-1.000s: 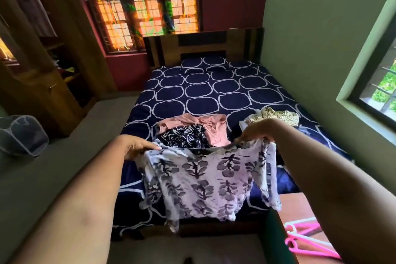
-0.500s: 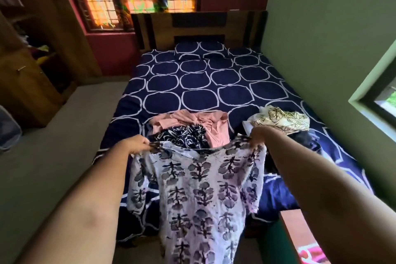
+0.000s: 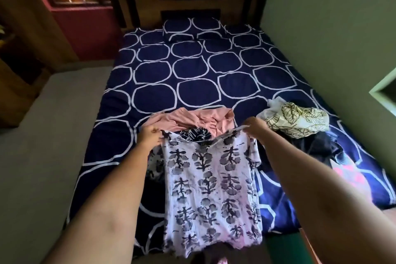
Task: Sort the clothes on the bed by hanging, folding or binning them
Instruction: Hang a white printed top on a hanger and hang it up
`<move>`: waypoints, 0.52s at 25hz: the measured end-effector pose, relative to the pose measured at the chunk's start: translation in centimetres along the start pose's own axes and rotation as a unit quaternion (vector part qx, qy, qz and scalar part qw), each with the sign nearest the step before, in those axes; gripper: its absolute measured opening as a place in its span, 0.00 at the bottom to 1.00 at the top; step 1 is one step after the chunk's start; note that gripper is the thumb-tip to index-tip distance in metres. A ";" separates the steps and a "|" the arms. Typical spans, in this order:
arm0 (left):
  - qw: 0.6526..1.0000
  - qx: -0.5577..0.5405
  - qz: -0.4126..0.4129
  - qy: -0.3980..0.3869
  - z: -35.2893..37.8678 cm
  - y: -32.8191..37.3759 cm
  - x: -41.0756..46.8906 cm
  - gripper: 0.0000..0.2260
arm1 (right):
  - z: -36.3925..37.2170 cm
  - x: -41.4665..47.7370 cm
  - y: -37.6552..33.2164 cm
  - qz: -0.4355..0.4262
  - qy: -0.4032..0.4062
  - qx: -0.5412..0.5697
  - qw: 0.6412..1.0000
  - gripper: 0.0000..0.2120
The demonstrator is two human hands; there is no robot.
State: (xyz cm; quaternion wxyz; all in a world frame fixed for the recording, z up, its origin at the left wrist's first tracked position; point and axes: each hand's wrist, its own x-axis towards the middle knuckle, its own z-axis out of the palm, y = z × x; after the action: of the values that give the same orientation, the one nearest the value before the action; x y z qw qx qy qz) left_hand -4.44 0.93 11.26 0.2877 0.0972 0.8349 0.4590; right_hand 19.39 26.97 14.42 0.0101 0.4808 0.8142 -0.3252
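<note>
The left hand (image 3: 150, 136) and the right hand (image 3: 256, 127) each pinch a shoulder of a thin white top (image 3: 211, 188), holding it spread between them so it hangs flat below the knuckles over the near edge of the bed (image 3: 192, 75). Its soft, slightly crinkled cloth carries rows of grey-purple floral block prints, with a faint pink tinge, and a short sleeve droops under each hand. Just beyond the hands lies a rumpled pink garment (image 3: 199, 119) over a dark black-and-white patterned piece (image 3: 194, 134). Just past the right hand sits a crumpled cream cloth with leaf outlines (image 3: 297, 118).
</note>
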 end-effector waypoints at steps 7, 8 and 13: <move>0.969 0.182 0.079 -0.149 4.4 -1.7 1.6 0.27 | 4.0 0.1 1.5 -0.136 -0.102 -0.065 0.983 0.45; 0.961 0.200 0.096 -0.164 5.1 -1.5 2.0 0.26 | 3.9 0.1 2.1 -0.132 -0.104 -0.072 0.983 0.43; 0.917 0.271 0.149 -0.252 9.5 2.0 1.4 0.26 | 1.6 -1.9 5.7 -0.108 -0.057 -0.053 0.991 0.39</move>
State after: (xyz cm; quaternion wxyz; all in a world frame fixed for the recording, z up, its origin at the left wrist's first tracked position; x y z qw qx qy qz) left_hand -0.35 9.38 8.42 0.3794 0.4076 0.8029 0.2129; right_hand 24.48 26.48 10.82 0.0465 0.3695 0.8755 -0.3079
